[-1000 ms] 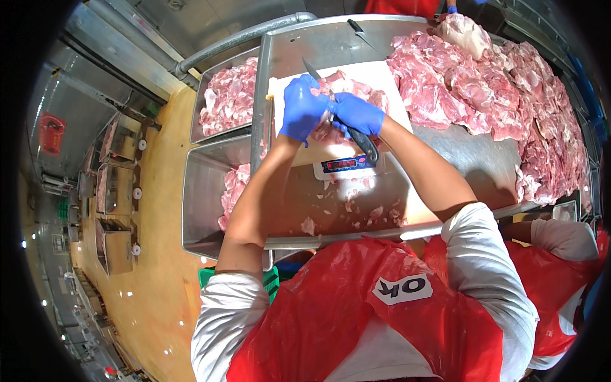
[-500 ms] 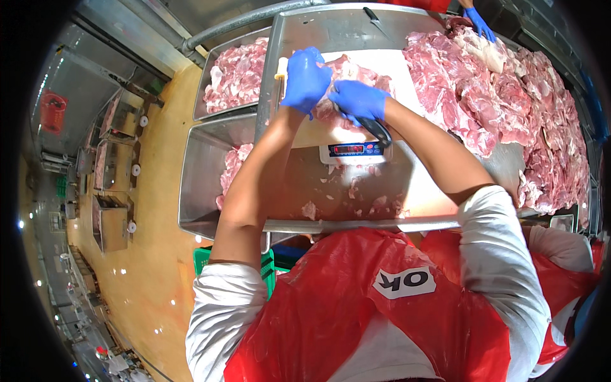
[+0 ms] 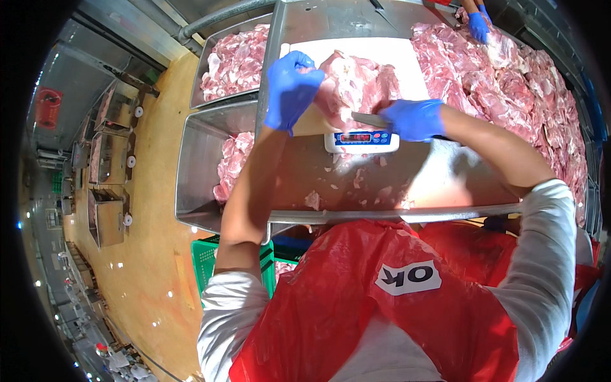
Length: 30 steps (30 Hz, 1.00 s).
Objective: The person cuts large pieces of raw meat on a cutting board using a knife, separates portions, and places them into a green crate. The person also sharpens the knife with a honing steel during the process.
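Note:
A piece of raw meat (image 3: 364, 79) lies on the white cutting board (image 3: 407, 60) in front of me. My left hand (image 3: 289, 92), in a blue glove, is closed on the left edge of the meat. My right hand (image 3: 414, 120), gloved too, is wrapped around a knife, and the blade (image 3: 366, 118) points left against the near edge of the meat. Most of the knife's handle is hidden by the fingers. Just nearer than the board stands a white digital scale (image 3: 363, 145) with a lit display.
A large heap of raw meat (image 3: 509, 102) covers the table's right side, where a co-worker's gloved hand (image 3: 478, 27) touches it. Steel bins hold meat at the left (image 3: 235, 60) (image 3: 197, 165). Another knife (image 3: 382, 13) lies at the back. A green crate (image 3: 203, 261) stands below.
My right hand has drawn right and toward me, and the knife blade now shows at the meat's near edge. My left hand has moved slightly left and nearer, showing more of the meat.

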Tool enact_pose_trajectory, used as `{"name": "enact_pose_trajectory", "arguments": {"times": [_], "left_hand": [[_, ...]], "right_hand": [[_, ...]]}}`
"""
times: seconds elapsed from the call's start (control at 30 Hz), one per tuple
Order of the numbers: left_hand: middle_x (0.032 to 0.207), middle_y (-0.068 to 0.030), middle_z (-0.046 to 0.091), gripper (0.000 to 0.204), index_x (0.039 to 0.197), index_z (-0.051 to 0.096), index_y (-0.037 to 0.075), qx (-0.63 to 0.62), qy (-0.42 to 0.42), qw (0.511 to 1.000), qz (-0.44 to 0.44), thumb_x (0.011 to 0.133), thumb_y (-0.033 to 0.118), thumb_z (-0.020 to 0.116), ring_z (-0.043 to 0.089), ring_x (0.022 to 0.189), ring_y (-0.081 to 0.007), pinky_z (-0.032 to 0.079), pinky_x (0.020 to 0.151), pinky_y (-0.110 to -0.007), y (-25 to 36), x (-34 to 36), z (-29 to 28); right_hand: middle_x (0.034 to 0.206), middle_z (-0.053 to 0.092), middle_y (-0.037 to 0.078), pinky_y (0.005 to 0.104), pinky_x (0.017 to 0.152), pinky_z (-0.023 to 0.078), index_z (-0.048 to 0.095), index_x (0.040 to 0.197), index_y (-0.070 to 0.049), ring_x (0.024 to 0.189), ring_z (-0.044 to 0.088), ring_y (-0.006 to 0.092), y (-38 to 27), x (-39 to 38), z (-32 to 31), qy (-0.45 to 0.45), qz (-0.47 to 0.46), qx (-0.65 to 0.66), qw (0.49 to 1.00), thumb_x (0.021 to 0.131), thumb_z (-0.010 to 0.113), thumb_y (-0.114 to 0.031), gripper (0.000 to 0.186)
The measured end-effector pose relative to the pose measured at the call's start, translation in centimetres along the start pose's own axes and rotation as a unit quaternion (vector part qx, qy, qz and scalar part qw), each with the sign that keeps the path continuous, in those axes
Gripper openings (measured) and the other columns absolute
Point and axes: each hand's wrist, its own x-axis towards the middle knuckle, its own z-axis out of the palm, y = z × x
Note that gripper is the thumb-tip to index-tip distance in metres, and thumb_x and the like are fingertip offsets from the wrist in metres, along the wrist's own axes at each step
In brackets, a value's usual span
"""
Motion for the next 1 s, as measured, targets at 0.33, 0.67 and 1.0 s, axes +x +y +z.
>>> {"name": "enact_pose_trajectory", "arguments": {"times": [0.33,0.67,1.0], "left_hand": [[0.076,-0.0047,0.061,0.012,0.081,0.06,0.0,-0.1,0.014,0.995,-0.008,0.072,0.006,0.065,0.056,0.072,-0.0112,0.048,0.069,-0.027,9.2,1.2,-3.8],[0.081,0.0009,0.062,0.013,0.09,0.068,0.001,-0.006,0.049,0.994,-0.099,0.084,0.013,0.066,0.053,0.074,-0.0067,0.04,0.066,-0.021,3.8,14.3,-21.4],[0.099,-0.0046,0.064,0.034,0.111,0.064,0.007,-0.024,-0.079,0.971,-0.222,0.092,0.034,0.06,0.059,0.088,-0.0134,0.049,0.077,-0.03,-8.3,6.8,-10.1]], "right_hand": [[0.08,0.067,0.015,0.037,0.063,0.05,0.069,0.085,0.0,0.072,0.061,0.0212,0.9,0.2,-2.6,-0.294,0.076,-0.155,0.94,0.081,0.061,-0.01,0.013],[0.059,0.047,-0.002,0.0234,0.045,0.041,0.059,0.102,-0.006,0.045,0.043,0.0069,-2.0,-14.1,-2.3,0.195,0.15,0.421,0.873,0.1,0.054,-0.03,0.025],[0.071,0.057,0.004,0.0238,0.053,0.048,0.055,0.103,-0.005,0.057,0.054,0.0094,3.4,-13.1,9.6,0.41,0.184,0.575,0.683,0.102,0.051,-0.025,0.02]]}}
